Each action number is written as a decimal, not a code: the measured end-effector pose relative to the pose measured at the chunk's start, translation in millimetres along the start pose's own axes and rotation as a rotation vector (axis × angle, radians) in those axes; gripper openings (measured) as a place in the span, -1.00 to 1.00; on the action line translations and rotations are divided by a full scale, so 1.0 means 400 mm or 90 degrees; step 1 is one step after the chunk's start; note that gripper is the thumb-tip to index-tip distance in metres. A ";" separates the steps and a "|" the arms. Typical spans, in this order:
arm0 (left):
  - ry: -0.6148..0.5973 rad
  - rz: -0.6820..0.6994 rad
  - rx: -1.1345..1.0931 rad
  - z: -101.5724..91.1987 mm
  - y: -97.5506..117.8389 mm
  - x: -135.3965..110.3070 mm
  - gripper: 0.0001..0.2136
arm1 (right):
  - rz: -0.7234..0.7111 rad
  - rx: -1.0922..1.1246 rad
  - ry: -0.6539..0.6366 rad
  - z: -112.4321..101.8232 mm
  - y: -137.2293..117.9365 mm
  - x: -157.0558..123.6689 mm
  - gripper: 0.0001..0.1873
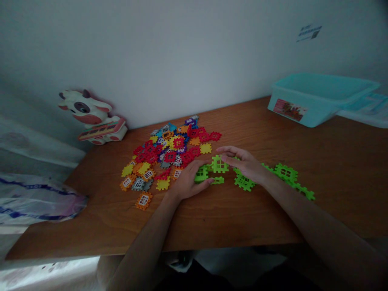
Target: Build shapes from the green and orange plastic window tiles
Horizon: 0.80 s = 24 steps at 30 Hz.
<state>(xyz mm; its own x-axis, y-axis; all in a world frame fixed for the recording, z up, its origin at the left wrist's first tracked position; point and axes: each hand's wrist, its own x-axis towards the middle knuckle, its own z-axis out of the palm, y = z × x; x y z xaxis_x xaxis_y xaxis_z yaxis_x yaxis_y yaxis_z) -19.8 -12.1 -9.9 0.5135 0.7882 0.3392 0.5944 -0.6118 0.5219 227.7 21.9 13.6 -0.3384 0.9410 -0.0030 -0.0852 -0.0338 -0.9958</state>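
Observation:
My left hand is curled round a green interlocking window tile low over the wooden table. My right hand pinches another green window tile, which stands upright beside the first. A flatter green piece shows just past my left thumb. Under and beside my right hand lies a loose green tile. More green tiles lie beyond my right wrist, partly hidden by the forearm. How far the two held tiles are joined I cannot tell.
A heap of red, yellow, orange, blue and grey tiles spreads left of my hands. A toy cow with a keyboard stands at the back left, near a plastic bag. At the back right is a turquoise bin.

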 end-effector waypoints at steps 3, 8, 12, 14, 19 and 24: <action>0.002 0.012 0.003 -0.002 0.004 0.002 -0.49 | -0.011 -0.052 0.001 0.003 0.004 0.000 -0.63; 0.015 0.016 0.009 -0.002 0.010 0.005 -0.52 | 0.028 -0.055 0.048 0.005 0.006 0.004 -0.58; 0.023 0.009 0.010 0.004 0.009 0.005 -0.50 | 0.066 -0.077 0.062 0.025 0.005 0.000 -0.53; 0.019 0.009 0.013 0.005 0.010 0.006 -0.49 | 0.068 -0.092 0.070 0.037 0.008 -0.003 -0.50; 0.001 0.013 0.005 -0.001 0.018 0.011 -0.45 | 0.056 -0.177 0.091 0.049 0.017 -0.006 -0.47; -0.011 0.012 0.001 -0.003 0.021 0.011 -0.45 | 0.044 -0.248 0.120 0.048 0.020 -0.008 -0.47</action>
<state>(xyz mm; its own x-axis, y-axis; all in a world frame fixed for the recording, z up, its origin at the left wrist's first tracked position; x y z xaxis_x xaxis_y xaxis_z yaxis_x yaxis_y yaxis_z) -13.6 -13.6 -3.1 0.5357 0.7753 0.3347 0.5855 -0.6266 0.5143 210.1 12.2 7.3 -0.1508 0.9872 -0.0521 0.3043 -0.0038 -0.9526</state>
